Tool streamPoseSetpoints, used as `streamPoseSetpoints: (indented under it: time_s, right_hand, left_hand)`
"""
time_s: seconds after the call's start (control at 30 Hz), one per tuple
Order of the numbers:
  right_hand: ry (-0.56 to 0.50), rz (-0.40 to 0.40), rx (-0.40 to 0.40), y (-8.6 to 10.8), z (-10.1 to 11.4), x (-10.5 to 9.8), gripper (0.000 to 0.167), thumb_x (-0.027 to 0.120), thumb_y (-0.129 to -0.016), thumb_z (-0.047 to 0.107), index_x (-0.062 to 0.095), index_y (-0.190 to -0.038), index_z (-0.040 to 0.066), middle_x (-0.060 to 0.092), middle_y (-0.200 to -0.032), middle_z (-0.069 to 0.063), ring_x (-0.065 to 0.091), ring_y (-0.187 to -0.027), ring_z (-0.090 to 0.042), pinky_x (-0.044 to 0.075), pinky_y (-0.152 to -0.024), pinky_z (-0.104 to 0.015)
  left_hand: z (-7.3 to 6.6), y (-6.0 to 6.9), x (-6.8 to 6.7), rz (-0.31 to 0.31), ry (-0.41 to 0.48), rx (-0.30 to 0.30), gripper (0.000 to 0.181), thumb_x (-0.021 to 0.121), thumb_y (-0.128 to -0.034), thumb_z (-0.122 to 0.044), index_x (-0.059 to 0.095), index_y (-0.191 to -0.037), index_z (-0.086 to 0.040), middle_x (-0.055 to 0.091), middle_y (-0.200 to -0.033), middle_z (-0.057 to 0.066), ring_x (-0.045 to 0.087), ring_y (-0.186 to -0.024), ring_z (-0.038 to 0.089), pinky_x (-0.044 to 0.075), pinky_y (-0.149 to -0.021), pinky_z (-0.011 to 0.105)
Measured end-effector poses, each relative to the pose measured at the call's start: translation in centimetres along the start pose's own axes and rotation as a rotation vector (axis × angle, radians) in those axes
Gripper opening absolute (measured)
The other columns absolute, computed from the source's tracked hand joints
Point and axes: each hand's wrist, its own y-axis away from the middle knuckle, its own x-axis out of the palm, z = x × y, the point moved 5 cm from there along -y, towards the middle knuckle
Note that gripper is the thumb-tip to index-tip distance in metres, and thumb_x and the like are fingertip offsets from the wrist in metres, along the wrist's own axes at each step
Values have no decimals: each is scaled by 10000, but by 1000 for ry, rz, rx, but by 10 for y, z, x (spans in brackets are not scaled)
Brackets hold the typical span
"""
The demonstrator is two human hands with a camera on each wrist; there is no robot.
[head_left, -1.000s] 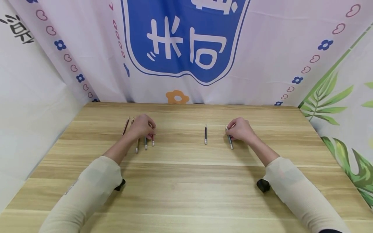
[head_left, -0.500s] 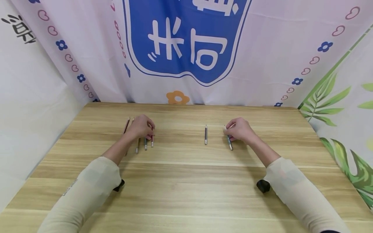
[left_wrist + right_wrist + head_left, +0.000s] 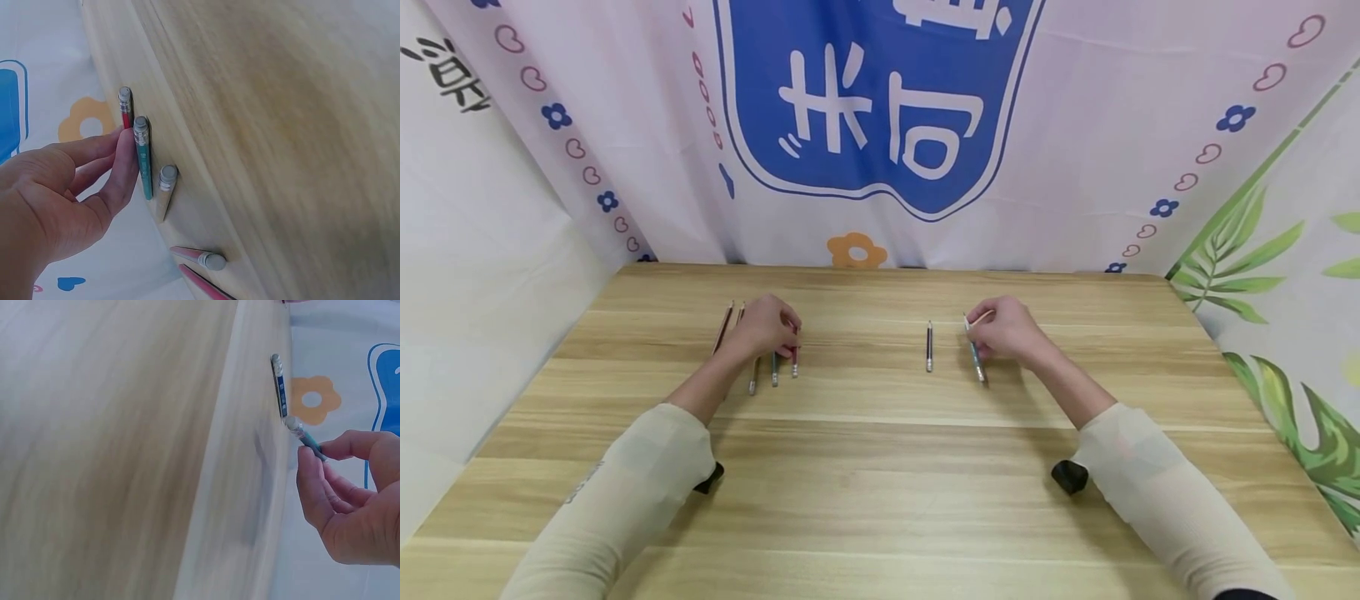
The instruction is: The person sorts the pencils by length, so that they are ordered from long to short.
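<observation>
My left hand (image 3: 767,325) pinches a red pencil (image 3: 126,115), eraser end toward me, at the right end of a row of pencils. Beside it lie a teal pencil (image 3: 144,156) and a tan pencil (image 3: 164,194). Two reddish pencils (image 3: 192,252) lie farther left, partly covered by the hand and forearm in the head view. My right hand (image 3: 1006,329) holds a light blue-green pencil (image 3: 976,360) between thumb and fingertips, slightly tilted. Just left of that hand a dark blue pencil (image 3: 929,346) lies on the table, eraser toward me, untouched.
The wood-grain table (image 3: 880,483) ends at the back against a printed cloth (image 3: 1075,167). A white cloth (image 3: 490,292) hangs at the left, and a leaf-printed one (image 3: 1285,267) at the right. Black devices (image 3: 1070,477) sit under both forearms.
My right hand has shifted left with the blue-green pencil, closer to the dark blue one. The left hand stays at the red pencil with barely any movement.
</observation>
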Motion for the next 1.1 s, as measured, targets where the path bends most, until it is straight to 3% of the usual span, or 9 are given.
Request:
streamPoseSetpoints:
  time_s: [0.53,0.9,1.1]
  right_hand:
    - [-69,32,-31,0,18,21,301,628,-892,-53,622,-1189,-100,710,-963,-211,644,-633,-139,663,-660,-302]
    - [-150,93,-107,-5,30,38,299,629,-892,-84,608,-1189,-114,647,-859,-93,641,-637,-150,668,-664,-316]
    - [-181,113,-102,-9,33,45,324,626,-897,-87,592,-1217,-125,638,-844,-79,630,-651,-155,662,-656,-292]
  left_hand:
    - [3,0,3,-2,58,-33,285,700,-912,111,656,-1190,152,603,-1006,210,701,-640,169,663,-653,280]
    - [2,0,4,-2,85,-36,295,710,-894,123,649,-1178,177,638,-971,217,695,-605,148,657,-622,270]
    - [1,-1,4,-28,31,-18,282,711,-884,131,662,-1157,181,642,-935,211,698,-576,158,657,-611,276]
